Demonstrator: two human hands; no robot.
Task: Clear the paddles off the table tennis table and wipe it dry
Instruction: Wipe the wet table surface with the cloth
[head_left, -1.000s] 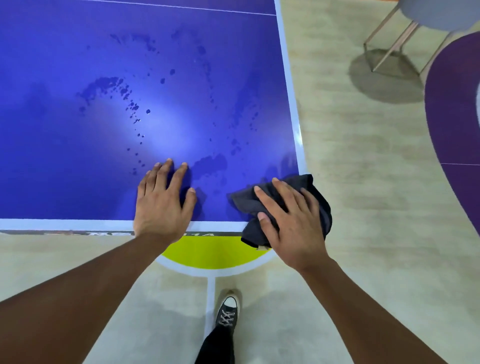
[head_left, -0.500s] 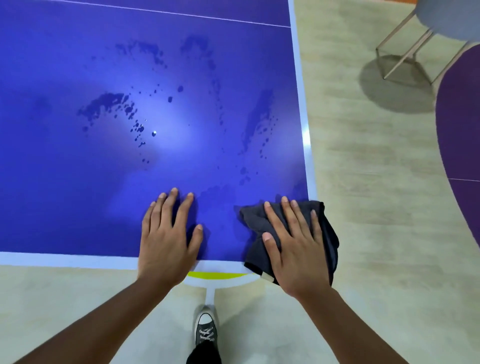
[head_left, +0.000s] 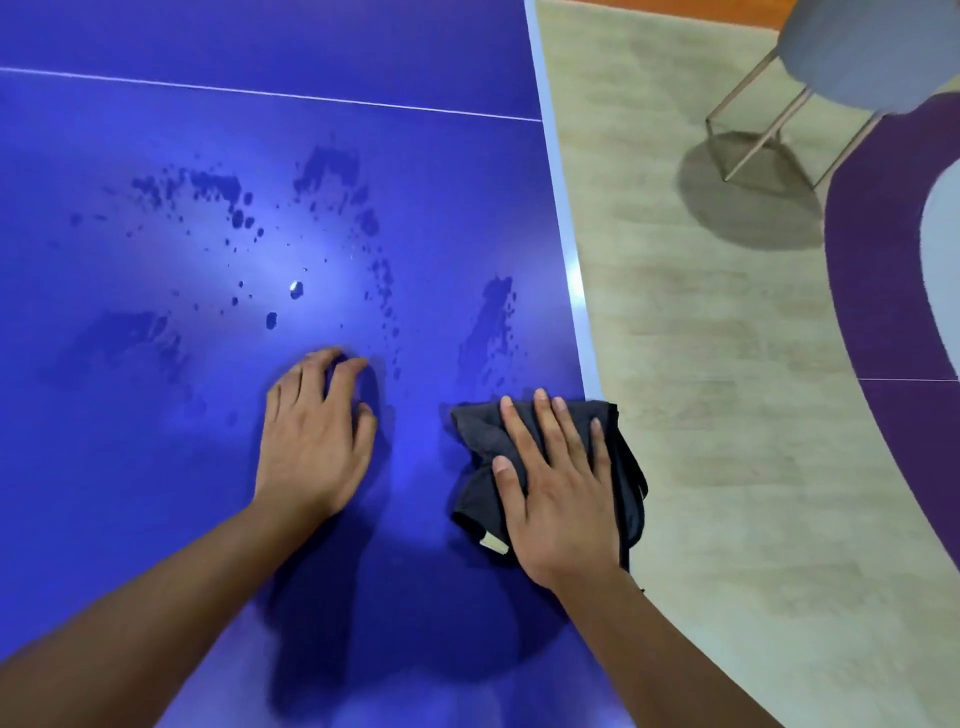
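Observation:
The blue table tennis table (head_left: 156, 467) fills the left of the view, with a white line along its right edge. Water drops and wet streaks (head_left: 322, 249) spread across its middle. My right hand (head_left: 561, 488) presses flat, fingers straight, on a dark grey cloth (head_left: 475, 452) at the table's right edge; part of the cloth hangs over the edge. My left hand (head_left: 311, 441) rests on the bare table surface to the left of the cloth, fingers slightly bent, holding nothing. No paddles are in view.
A grey stool (head_left: 852, 52) on a thin metal frame stands on the beige floor at the upper right. A purple floor marking (head_left: 893, 415) curves along the right side. A thin white line (head_left: 260, 93) crosses the table farther away.
Both hands have slid farther onto the table, the cloth moving forward along the right edge. The table's near edge, the yellow floor mark and my shoe have dropped out of view.

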